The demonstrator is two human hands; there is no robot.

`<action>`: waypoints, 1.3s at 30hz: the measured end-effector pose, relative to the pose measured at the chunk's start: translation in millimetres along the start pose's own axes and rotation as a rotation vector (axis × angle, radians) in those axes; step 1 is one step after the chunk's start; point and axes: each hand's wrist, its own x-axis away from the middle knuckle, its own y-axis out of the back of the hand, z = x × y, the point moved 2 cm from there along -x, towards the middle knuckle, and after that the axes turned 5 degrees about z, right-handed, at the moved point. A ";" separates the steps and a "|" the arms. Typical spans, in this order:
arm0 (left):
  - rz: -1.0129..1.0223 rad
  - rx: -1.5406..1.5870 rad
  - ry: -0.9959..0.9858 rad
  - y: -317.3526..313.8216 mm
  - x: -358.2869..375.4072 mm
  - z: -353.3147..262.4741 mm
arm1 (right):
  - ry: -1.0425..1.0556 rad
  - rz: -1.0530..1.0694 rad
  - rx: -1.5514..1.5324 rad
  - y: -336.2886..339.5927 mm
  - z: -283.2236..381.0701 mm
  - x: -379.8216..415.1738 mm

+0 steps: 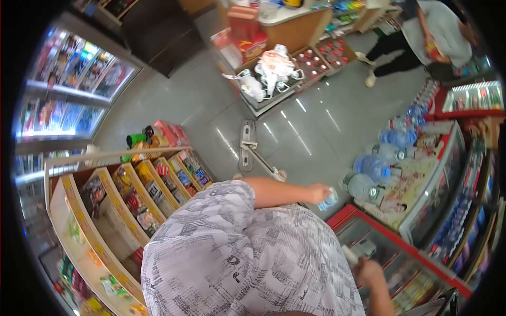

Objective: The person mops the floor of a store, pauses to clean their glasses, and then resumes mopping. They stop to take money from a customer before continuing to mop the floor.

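My left hand [318, 194] is closed round a small, crumpled blue-and-white piece [329, 200], too blurred to tell whether it is paper, cloth or a wrapper. That forearm reaches across in front of the patterned shirt. At lower right, my right hand [367, 272] grips the pale handle of a flat mop. The mop's head [247, 145] lies on the grey tiled floor, and its handle slants toward me, partly hidden behind the left arm and shirt.
A stepped snack shelf [113, 229] stands to the left. Large water bottles [373, 167] and a red-edged glass counter [385, 229] line the right. Ahead are a crate with white bags [274, 71] and bottle boxes [312, 64]. A person [421, 42] stands at upper right.
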 end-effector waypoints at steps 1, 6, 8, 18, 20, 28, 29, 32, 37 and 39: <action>-0.032 0.062 0.079 23.2 7.7 17.8 | 0.015 -0.002 -0.028 -28.9 -15.7 -13.0; -0.551 0.219 0.313 123.7 124.2 168.8 | -0.016 0.048 -0.223 -223.6 -142.0 -149.6; -0.609 0.143 0.542 151.4 194.2 230.0 | 0.038 0.057 -0.233 -161.3 -94.5 -158.0; -0.935 -0.017 0.997 193.8 444.8 380.6 | 0.397 -0.044 -0.159 62.2 139.9 -332.2; -0.957 0.077 1.011 227.5 452.2 360.5 | 0.451 -0.074 -0.117 112.3 199.3 -339.5; -0.878 0.115 0.864 425.0 469.1 346.7 | 0.290 -0.318 0.215 325.1 437.9 -234.3; -0.875 0.097 0.838 448.6 468.8 353.7 | 0.288 -0.355 0.277 357.3 465.7 -207.4; -0.816 0.113 0.819 525.1 461.8 371.7 | 0.323 -0.486 0.472 441.6 519.7 -168.7; -0.934 0.238 0.752 614.2 479.4 346.4 | 0.344 -0.579 0.772 562.3 601.9 -126.6; -0.945 0.279 0.740 622.9 477.5 375.4 | 0.384 -0.540 0.881 611.8 636.4 -117.5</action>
